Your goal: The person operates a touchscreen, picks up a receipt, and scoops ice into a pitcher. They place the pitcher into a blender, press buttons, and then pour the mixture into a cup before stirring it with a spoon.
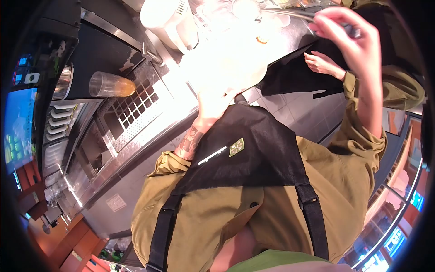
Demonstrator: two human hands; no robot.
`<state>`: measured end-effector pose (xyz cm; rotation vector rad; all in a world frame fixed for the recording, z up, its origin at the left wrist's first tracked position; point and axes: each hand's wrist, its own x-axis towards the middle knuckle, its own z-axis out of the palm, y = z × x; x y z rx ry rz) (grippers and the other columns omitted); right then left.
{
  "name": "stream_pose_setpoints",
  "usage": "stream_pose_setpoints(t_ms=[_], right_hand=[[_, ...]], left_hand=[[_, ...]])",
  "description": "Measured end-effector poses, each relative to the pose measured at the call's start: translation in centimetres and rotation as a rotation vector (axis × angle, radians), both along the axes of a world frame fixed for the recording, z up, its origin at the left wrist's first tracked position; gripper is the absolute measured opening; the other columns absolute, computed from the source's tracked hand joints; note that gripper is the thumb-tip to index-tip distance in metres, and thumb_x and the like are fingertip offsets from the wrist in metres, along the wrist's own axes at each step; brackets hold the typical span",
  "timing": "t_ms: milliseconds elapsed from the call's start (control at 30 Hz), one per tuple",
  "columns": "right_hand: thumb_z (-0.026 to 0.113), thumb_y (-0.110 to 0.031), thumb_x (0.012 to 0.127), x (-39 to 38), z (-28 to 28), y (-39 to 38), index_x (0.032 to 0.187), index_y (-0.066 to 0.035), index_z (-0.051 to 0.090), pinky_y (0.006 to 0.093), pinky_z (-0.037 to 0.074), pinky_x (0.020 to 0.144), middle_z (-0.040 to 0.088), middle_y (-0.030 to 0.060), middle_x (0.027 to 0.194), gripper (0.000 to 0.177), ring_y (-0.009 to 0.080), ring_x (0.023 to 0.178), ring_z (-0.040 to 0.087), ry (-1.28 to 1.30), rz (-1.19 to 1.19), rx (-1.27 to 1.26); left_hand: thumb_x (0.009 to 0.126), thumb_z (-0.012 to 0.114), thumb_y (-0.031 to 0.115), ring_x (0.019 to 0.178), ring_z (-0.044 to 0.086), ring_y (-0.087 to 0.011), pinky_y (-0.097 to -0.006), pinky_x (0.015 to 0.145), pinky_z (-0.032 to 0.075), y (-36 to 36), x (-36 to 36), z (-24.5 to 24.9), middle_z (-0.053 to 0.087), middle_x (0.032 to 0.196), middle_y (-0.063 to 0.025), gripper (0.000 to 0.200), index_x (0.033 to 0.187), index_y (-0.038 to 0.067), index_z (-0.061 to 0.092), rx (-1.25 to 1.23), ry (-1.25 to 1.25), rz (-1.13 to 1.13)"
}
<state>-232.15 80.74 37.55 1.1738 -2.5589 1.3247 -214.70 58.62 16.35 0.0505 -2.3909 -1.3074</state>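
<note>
My right hand (349, 34) is raised at the upper right, its fingers closed round the handle of a metal ladle (290, 12). The ladle reaches left over the counter, and its round bowl is almost lost in glare. Lower down, in front of my apron, my left hand (212, 103) grips the near edge of a pale, rounded plate (253, 78). Strong light washes out the plate and hides most of those fingers. A small orange-brown piece of food (262, 40) shows at the far right of the glare.
A white container (165, 20) stands on the counter's far left. Left of my arm, a clear cup with orange-brown contents (111, 85) lies beside a grid drain (136, 106). A co-worker's hand (322, 63) is close below my right hand. The steel counter edge (154, 127) runs diagonally.
</note>
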Motion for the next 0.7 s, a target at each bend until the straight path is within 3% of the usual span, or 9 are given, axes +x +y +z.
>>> stream_pose_setpoints(t_ms=[33,100,133,167,233,400,500,600,700], right_hand=[[0.063,-0.005,0.086,0.1,-1.0,-0.2,0.096,0.004,0.064,0.0218,0.051,0.072,0.066,0.0057,0.083,0.013,0.0096,0.076,0.063,0.150,0.038,0.092],[0.066,-0.003,0.081,0.8,-4.5,-0.3,0.094,-0.001,0.066,0.0235,0.052,0.068,0.067,0.0072,0.082,0.013,0.0098,0.073,0.064,0.279,0.009,0.191],[0.068,-0.003,0.079,0.2,-7.4,0.1,0.092,-0.002,0.067,0.0268,0.053,0.067,0.068,0.0109,0.084,0.013,0.0175,0.074,0.067,0.547,0.073,0.196],[0.067,-0.002,0.078,0.2,-10.2,0.4,0.096,-0.004,0.066,0.0305,0.054,0.068,0.068,0.0128,0.086,0.018,0.0244,0.076,0.068,0.518,0.119,0.120],[0.062,0.001,0.076,0.1,-13.7,1.6,0.107,0.000,0.061,0.0353,0.054,0.074,0.065,0.0155,0.099,0.032,0.0278,0.089,0.065,0.687,0.274,0.363],[0.059,-0.003,0.073,1.1,-17.4,2.4,0.106,0.004,0.060,0.0342,0.053,0.082,0.061,0.0179,0.110,0.034,0.0285,0.100,0.062,0.807,0.314,0.394],[0.060,-0.002,0.073,1.1,-17.7,3.0,0.104,0.003,0.062,0.0341,0.053,0.082,0.062,0.0175,0.107,0.032,0.0286,0.097,0.063,0.824,0.292,0.362],[0.061,0.003,0.072,1.2,-16.8,3.4,0.104,0.003,0.063,0.0330,0.053,0.081,0.064,0.0173,0.103,0.032,0.0287,0.094,0.064,0.690,0.211,0.217],[0.059,0.011,0.078,3.3,-12.4,4.3,0.103,0.003,0.064,0.0311,0.054,0.079,0.066,0.0176,0.100,0.027,0.0242,0.093,0.066,0.339,-0.059,0.018]], left_hand=[[0.076,0.074,0.016,0.055,0.056,-0.0119,-0.0269,0.053,0.045,0.0,0.1,0.2,0.065,0.068,-0.0042,0.014,0.084,0.005,0.071,-0.021,0.014,-0.004],[0.077,0.073,0.009,0.055,0.055,-0.0086,-0.0243,0.052,0.045,-0.1,0.3,0.7,0.063,0.064,-0.0049,0.012,0.084,0.000,0.069,-0.063,0.040,-0.011],[0.076,0.073,0.009,0.054,0.054,-0.0084,-0.0242,0.051,0.044,-0.1,0.4,0.7,0.063,0.064,-0.0050,0.012,0.083,0.000,0.069,-0.042,0.029,-0.005],[0.076,0.074,0.009,0.053,0.054,-0.0082,-0.0242,0.050,0.044,0.0,0.4,0.4,0.062,0.063,-0.0050,0.012,0.083,0.000,0.069,-0.020,0.017,0.003],[0.076,0.074,0.009,0.053,0.053,-0.0080,-0.0241,0.049,0.043,0.1,0.6,0.7,0.061,0.062,-0.0051,0.013,0.083,0.000,0.069,-0.006,-0.004,0.007],[0.076,0.074,0.009,0.053,0.053,-0.0080,-0.0235,0.049,0.043,0.3,0.3,0.9,0.061,0.062,-0.0048,0.013,0.083,0.000,0.069,0.075,0.057,-0.004],[0.076,0.074,0.010,0.053,0.053,-0.0079,-0.0238,0.050,0.043,0.0,0.5,0.7,0.062,0.062,-0.0043,0.013,0.084,0.000,0.069,-0.020,-0.007,-0.004],[0.077,0.073,0.015,0.057,0.059,-0.0134,-0.0246,0.055,0.047,0.3,0.4,1.0,0.068,0.073,-0.0062,0.014,0.087,0.006,0.072,0.126,-0.040,0.008],[0.076,0.072,0.016,0.063,0.063,-0.0154,-0.0261,0.059,0.049,0.2,0.4,1.2,0.069,0.076,-0.0070,0.014,0.088,0.007,0.072,0.038,-0.029,0.000]])
